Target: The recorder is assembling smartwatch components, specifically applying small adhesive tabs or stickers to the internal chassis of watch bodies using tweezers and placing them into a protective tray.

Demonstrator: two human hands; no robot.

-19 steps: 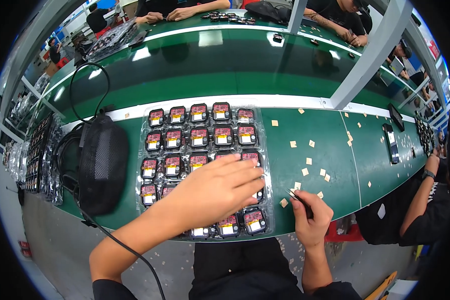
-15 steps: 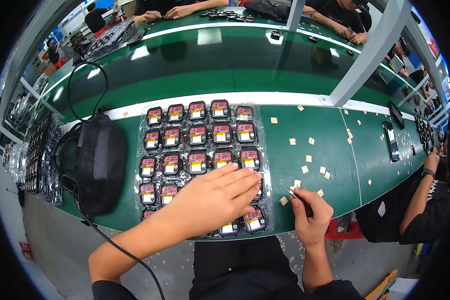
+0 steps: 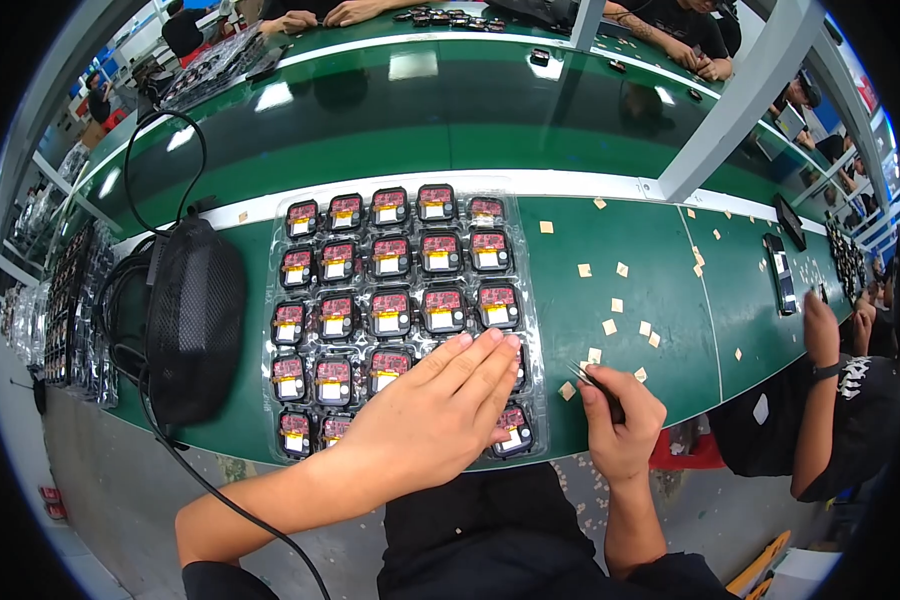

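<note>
A clear plastic tray [image 3: 527, 390] lies on the green bench in front of me. Its pockets hold rows of black square cases [image 3: 390, 312], each with a red circuit board, a yellow strip and a white block. My left hand [image 3: 440, 410] is flat over the tray's lower right part, fingers stretched and together, hiding several cases beneath. Right of the tray, my right hand [image 3: 622, 415] is closed around tweezers [image 3: 582, 373]. The tips point up and left, beside small beige square pieces [image 3: 567, 391] scattered on the bench; whether they grip one I cannot tell.
A black mesh bag [image 3: 198, 320] with a cable stands left of the tray. Beyond a white rail runs a green conveyor [image 3: 390, 120]; a grey post [image 3: 740, 110] rises at right. A co-worker's arm [image 3: 820, 400] is at the far right, near a black box [image 3: 778, 275].
My left hand has slid slightly down over the tray, uncovering cases in the third row. My right hand stays nearly still with the tweezers. The co-worker's hand at right moved left.
</note>
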